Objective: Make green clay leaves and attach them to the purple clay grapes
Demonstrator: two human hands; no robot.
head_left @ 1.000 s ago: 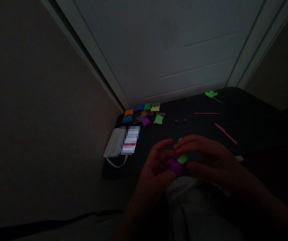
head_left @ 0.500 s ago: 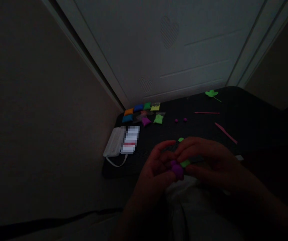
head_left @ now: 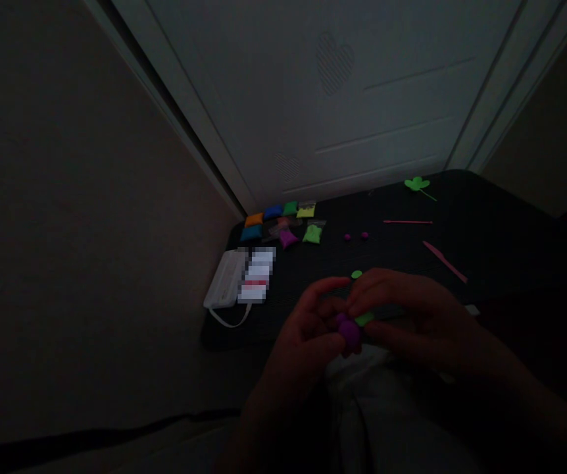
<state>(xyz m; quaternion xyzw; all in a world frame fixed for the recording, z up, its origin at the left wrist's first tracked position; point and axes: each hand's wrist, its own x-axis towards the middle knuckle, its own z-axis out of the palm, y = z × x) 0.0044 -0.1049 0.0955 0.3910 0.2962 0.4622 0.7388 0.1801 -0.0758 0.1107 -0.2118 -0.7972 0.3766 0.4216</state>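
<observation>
My left hand (head_left: pixel 308 336) is closed round a purple clay figure (head_left: pixel 349 332), a larger ball with a smaller lump at its upper left. From the right, my right hand (head_left: pixel 402 306) pinches a light green clay piece (head_left: pixel 364 318) against the figure's side. Whether the green piece is stuck to the purple clay I cannot tell. Just beyond my fingertips a small green clay disc (head_left: pixel 356 274) lies on the dark table (head_left: pixel 313 283). Two small purple clay balls (head_left: pixel 347 237) rest farther back.
Several bright clay packets (head_left: pixel 287 238) lie at the back left. In front of them are a white power bank (head_left: pixel 225 280) with a cable and a blurred-out phone (head_left: pixel 258 275). To the right are a thin pink tool (head_left: pixel 408 222), a pink clay knife (head_left: pixel 444 261) and a green clover shape (head_left: pixel 416 184).
Both hands keep nearly the same place. The purple figure and the green piece have shifted very slightly between my fingers.
</observation>
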